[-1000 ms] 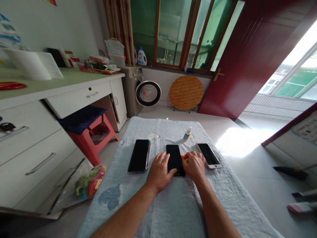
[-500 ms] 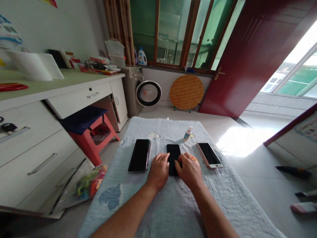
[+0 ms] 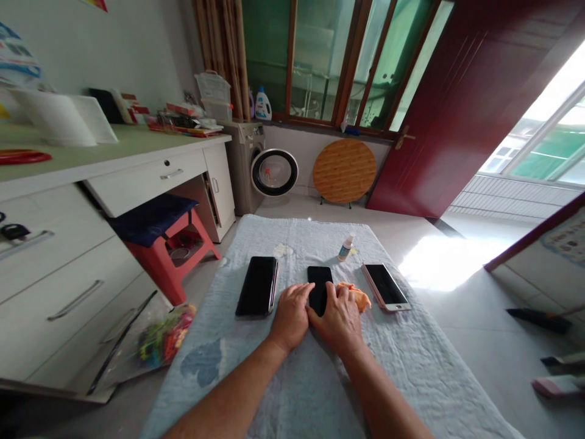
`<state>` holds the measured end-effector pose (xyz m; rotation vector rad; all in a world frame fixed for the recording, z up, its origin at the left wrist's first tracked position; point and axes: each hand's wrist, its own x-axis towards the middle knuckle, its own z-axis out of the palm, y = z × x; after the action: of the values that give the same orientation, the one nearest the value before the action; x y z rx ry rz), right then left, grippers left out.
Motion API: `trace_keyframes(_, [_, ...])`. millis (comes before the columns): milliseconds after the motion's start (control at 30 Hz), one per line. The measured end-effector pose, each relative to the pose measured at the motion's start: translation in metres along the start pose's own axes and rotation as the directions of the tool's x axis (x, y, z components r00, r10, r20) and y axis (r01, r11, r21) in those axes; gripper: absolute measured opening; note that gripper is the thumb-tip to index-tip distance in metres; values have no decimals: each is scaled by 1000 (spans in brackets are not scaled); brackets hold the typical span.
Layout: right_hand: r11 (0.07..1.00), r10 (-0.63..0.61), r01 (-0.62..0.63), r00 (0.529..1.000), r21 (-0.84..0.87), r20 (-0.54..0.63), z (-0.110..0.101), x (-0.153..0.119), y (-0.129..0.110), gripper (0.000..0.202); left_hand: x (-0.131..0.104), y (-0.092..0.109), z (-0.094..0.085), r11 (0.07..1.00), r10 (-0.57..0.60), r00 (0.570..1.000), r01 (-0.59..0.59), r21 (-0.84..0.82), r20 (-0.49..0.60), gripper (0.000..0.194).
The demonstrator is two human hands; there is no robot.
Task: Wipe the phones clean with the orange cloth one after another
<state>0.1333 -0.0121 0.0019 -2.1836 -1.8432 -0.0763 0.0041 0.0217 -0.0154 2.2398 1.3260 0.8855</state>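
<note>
Your right grip (image 3: 340,314) is arching over the lower half of the middle phone (image 3: 315,277), with the thumb lying near its left edge and the fingers bending down toward its right side; you are hiding the fingertips' underside, so I cannot tell if they are closing on anything. Your left grip (image 3: 292,314) is resting at the phone's left edge, fingers lying together and reaching it with their tips; whether it is pinching, I cannot tell. The middle phone is lying flat, dark screen up, on the cloth-covered surface (image 3: 292,378), between your two grips. An orange cloth (image 3: 359,297) is bunching out just beyond your right fingers. Farther right, a pink-edged phone (image 3: 386,285) is lying at a slant, and a small spray bottle (image 3: 346,249) is standing ahead, between it and the middle phone. On your left, a larger black phone (image 3: 256,285) is lying face up. Past the surface, a red stool (image 3: 201,231) is standing by the drawers (image 3: 68,280).
</note>
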Motion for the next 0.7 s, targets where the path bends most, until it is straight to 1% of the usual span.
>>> trace_keyframes(100, [1000,8,-8,1000,8,-12,2,0,0,63,0,-1,0,1000,-7,1000,7,-19,10,60])
trace_keyframes(267, [1000,21,-21,999,-3,-28,-1,3,1,54,0,-2,0,999,-19,1000,19,-29,7,65])
trace_keyframes(533, [999,30,-30,999,-22,-31,-4,3,0,49,1,-2,2,999,-13,1000,13,-40,16,62])
trace_keyframes(700, [999,37,-38,999,-16,-30,-2,3,0,54,2,-1,0,999,-11,1000,12,-43,21,60])
